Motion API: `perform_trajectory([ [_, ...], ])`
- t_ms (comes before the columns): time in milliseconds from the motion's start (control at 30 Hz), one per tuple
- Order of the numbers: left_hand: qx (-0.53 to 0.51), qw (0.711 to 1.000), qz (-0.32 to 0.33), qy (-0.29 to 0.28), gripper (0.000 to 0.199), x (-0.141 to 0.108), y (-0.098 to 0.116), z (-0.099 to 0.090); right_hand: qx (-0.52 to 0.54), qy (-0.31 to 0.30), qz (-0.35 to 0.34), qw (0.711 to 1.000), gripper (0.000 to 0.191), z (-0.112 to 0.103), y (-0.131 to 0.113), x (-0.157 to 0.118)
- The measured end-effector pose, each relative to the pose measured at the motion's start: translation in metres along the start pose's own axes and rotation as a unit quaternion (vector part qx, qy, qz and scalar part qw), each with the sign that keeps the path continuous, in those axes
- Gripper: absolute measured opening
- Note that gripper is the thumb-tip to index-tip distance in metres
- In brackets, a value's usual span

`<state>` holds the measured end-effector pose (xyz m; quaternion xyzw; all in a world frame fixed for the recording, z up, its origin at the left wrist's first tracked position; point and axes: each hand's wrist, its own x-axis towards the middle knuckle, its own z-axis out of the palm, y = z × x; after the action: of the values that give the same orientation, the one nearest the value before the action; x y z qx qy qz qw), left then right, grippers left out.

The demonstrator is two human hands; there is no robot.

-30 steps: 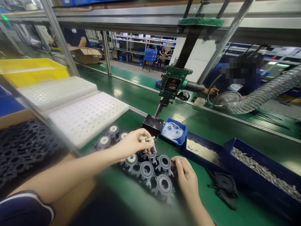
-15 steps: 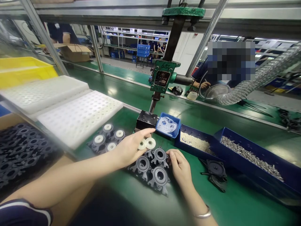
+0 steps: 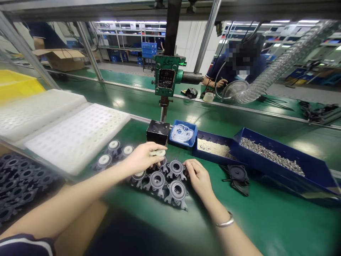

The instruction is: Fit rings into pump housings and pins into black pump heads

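Observation:
My left hand [image 3: 145, 156] is closed around a few white plastic discs [image 3: 159, 153], held just over the black plastic housings. Below it, several round black housings [image 3: 157, 179] stand in rows on the green bench, with empty round recesses facing up. One housing beside my left hand has a white disc [image 3: 139, 175] in its recess, as do others further left, such as the one with this white disc [image 3: 103, 160]. My right hand [image 3: 198, 176] has its fingers curled at the right edge of a housing [image 3: 176, 167], thumb and fingertip pinching its rim.
Behind the housings are a black block [image 3: 158, 132], a blue tray of clear rings [image 3: 182, 133] and blue bins of pale small parts [image 3: 214, 147] and metal pins [image 3: 271, 156]. White perforated trays [image 3: 77, 135] lie left. A green-headed press column [image 3: 165, 76] rises behind. A co-worker [image 3: 239, 64] sits opposite.
The camera view has shifted. My left hand has tipped the discs from facing me to nearly flat and uncovered a housing with a disc in it. My right hand stays at the same housing.

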<state>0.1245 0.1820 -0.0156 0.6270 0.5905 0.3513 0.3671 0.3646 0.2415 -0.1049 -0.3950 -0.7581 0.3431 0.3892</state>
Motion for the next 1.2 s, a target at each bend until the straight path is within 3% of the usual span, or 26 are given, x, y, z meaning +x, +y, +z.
perform_trajectory([
  [133, 0.143, 0.988, 0.060, 0.011, 0.035, 0.011, -0.018, 0.004, -0.011, 0.004, -0.011, 1.000, 0.044, 0.000, -0.001, 0.000],
  [267, 0.216, 0.973, 0.084, -0.023, 0.041, 0.010, -0.021, 0.002, -0.015, 0.003, -0.017, 1.000, 0.044, -0.001, -0.002, 0.000],
  [367, 0.161, 0.985, 0.064, -0.017, 0.046, 0.003, -0.011, 0.001, -0.012, 0.002, -0.017, 1.000, 0.044, 0.000, -0.001, 0.001],
  [467, 0.009, 0.999, -0.014, -0.035, 0.041, -0.011, -0.001, 0.012, -0.007, 0.001, -0.024, 1.000, 0.041, 0.001, 0.001, 0.001],
  [567, -0.118, 0.989, -0.072, -0.054, 0.035, -0.025, 0.001, 0.029, -0.006, 0.001, -0.027, 1.000, 0.039, 0.001, 0.002, 0.001],
  [700, -0.123, 0.992, -0.023, -0.032, 0.027, -0.036, -0.002, 0.041, -0.010, 0.000, -0.022, 1.000, 0.039, 0.001, 0.002, 0.001],
  [833, -0.060, 0.997, 0.026, -0.030, 0.024, -0.046, 0.005, 0.035, -0.011, -0.004, -0.018, 1.000, 0.040, 0.000, 0.000, 0.001],
  [933, -0.014, 0.996, 0.080, 0.027, 0.022, -0.050, 0.017, 0.012, -0.015, -0.006, -0.012, 1.000, 0.038, -0.001, 0.001, 0.001],
  [1033, -0.004, 0.976, 0.138, 0.169, 0.020, -0.036, 0.017, -0.038, -0.018, -0.013, -0.006, 1.000, 0.037, -0.002, 0.003, 0.001],
  [1133, -0.007, 0.914, 0.197, 0.355, 0.024, -0.002, -0.014, -0.112, -0.014, -0.024, 0.008, 1.000, 0.037, -0.003, 0.006, 0.002],
  [1200, 0.034, 0.891, 0.141, 0.429, 0.026, 0.025, -0.052, -0.161, -0.014, -0.030, 0.020, 0.999, 0.037, -0.003, 0.006, 0.003],
])
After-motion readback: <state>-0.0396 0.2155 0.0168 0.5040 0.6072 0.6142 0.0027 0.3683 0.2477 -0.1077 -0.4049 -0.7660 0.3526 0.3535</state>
